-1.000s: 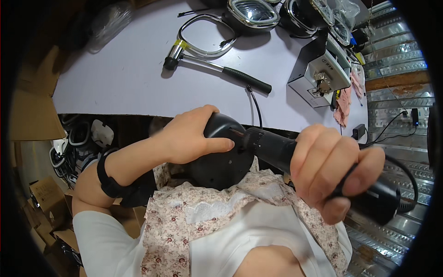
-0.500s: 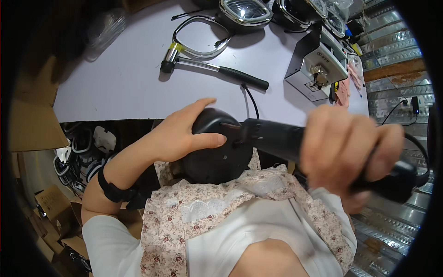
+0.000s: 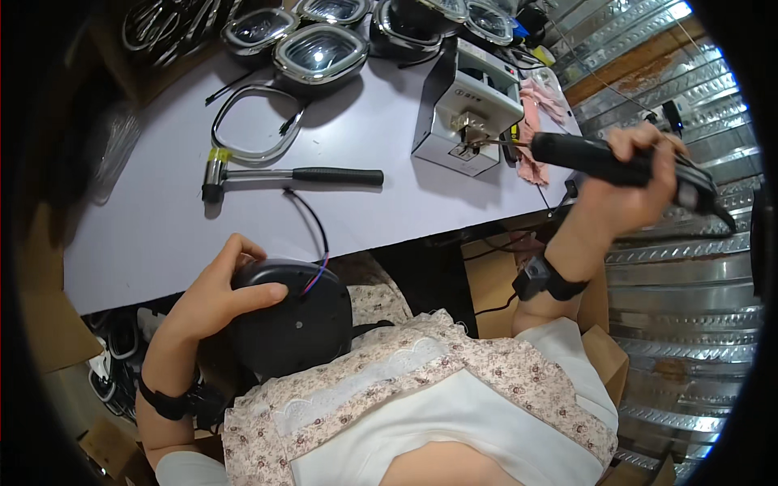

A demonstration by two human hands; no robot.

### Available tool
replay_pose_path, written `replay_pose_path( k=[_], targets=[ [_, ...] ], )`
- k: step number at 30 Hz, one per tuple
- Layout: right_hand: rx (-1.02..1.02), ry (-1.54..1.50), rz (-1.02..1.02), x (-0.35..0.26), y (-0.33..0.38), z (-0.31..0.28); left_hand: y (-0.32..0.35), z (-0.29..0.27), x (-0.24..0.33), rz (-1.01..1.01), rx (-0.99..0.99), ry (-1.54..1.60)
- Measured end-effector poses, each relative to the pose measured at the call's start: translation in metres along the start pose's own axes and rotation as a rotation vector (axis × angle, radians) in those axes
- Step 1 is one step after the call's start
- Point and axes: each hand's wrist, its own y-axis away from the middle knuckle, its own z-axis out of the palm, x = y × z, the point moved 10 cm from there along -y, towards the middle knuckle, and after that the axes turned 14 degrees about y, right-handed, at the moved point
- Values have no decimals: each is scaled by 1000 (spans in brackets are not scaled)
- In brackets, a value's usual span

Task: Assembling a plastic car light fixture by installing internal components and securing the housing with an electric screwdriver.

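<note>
My left hand (image 3: pixel 215 296) is closed round the upper left edge of a rounded black lamp housing (image 3: pixel 304 332), which rests on my lap just below the table edge. Its thumb lies on the housing's back, and a black cable (image 3: pixel 312 217) with coloured wires comes out beside it. Out to the right, my right hand (image 3: pixel 628 190) grips a black electric screwdriver (image 3: pixel 575 155), held almost level. The thin bit points left and reaches the metal outlet of a white and black screw feeder box (image 3: pixel 490 95). Whether a screw is on the bit is too small to tell.
A rubber-headed mallet (image 3: pixel 336 175) lies beyond my left hand, next to a chrome trim ring (image 3: pixel 217 125). Several chrome-rimmed lamps (image 3: pixel 320 55) stand at the back. Pink cloth gloves (image 3: pixel 531 121) lie beside the feeder. Cardboard (image 3: pixel 494 275) stands below the table on the right.
The screwdriver has come away from the lamp housing and swung out to the feeder. My view has shifted right. My left hand still holds the housing.
</note>
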Motion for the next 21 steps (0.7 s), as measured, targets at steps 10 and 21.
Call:
replay_pose_path(
  k=[10, 21],
  targets=[
    [-606, 127, 96, 71, -5, 46, -12, 34, -6, 105, -232, 134],
    [-399, 546, -79, 83, -11, 58, -31, 49, 16, 3, -116, -231]
  ],
)
